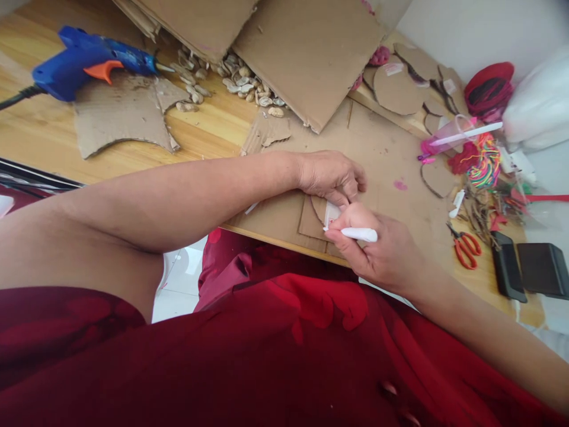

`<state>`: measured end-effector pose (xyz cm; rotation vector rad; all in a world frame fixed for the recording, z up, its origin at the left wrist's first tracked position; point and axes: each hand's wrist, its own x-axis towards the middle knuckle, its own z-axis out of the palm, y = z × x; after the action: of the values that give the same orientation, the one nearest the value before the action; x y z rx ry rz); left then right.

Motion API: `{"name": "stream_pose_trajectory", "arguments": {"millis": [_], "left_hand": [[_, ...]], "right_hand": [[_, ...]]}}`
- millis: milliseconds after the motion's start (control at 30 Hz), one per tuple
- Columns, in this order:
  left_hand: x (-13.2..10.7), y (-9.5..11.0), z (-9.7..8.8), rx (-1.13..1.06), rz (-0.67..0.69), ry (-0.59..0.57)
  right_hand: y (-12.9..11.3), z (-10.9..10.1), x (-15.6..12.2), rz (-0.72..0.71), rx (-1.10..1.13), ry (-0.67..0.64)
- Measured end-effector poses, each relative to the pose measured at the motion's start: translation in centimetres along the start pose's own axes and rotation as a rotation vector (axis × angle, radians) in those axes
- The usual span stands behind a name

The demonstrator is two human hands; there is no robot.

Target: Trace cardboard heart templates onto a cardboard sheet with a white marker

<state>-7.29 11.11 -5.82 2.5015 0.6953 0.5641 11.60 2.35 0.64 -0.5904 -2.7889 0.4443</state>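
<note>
My right hand (pixel 382 249) pinches a white pen (pixel 361 235) between thumb and fingers, its tip at the curved edge of a small cardboard cutout (pixel 318 207). A white label shows on that cutout. My left hand (pixel 332 177) bends over the cutout and holds it down from the far side; its fingertips are partly hidden. Beneath the cutout lies a flat cardboard piece (pixel 309 224), close to the table's front edge. The two hands nearly touch each other.
A blue glue gun (pixel 102 62) and peanut shells (pixel 249 83) lie at the back left, below large cardboard sheets (pixel 306 59). To the right are cardboard cutouts (pixel 398 89), colourful cord (pixel 485 163), orange-handled pliers (pixel 465 248) and a black case (pixel 509 267).
</note>
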Motion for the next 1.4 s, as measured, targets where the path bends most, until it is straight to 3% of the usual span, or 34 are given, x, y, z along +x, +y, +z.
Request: {"name": "stream_pose_trajectory", "arguments": {"millis": [233,500,733,1033,1400], "left_hand": [[-0.2,1.6,-1.2,0.000,-0.112,-0.104],[-0.3,1.1,-0.9,-0.038,-0.040,-0.098],[-0.3,1.1,-0.9,-0.004,-0.060,-0.111],[0.0,-0.2,-0.1,-0.061,-0.048,-0.074],[-0.2,0.2,-0.3,-0.100,-0.048,-0.072]], "right_hand": [[0.6,0.9,2.7,0.003,0.041,0.034],[0.3,-1.1,-0.8,-0.001,-0.001,-0.106],[0.4,0.1,0.2,-0.054,-0.012,-0.016],[0.6,-1.6,-3.2,0.027,0.028,-0.075],[1.0,-1.8,-3.8,0.063,0.075,-0.033]]}}
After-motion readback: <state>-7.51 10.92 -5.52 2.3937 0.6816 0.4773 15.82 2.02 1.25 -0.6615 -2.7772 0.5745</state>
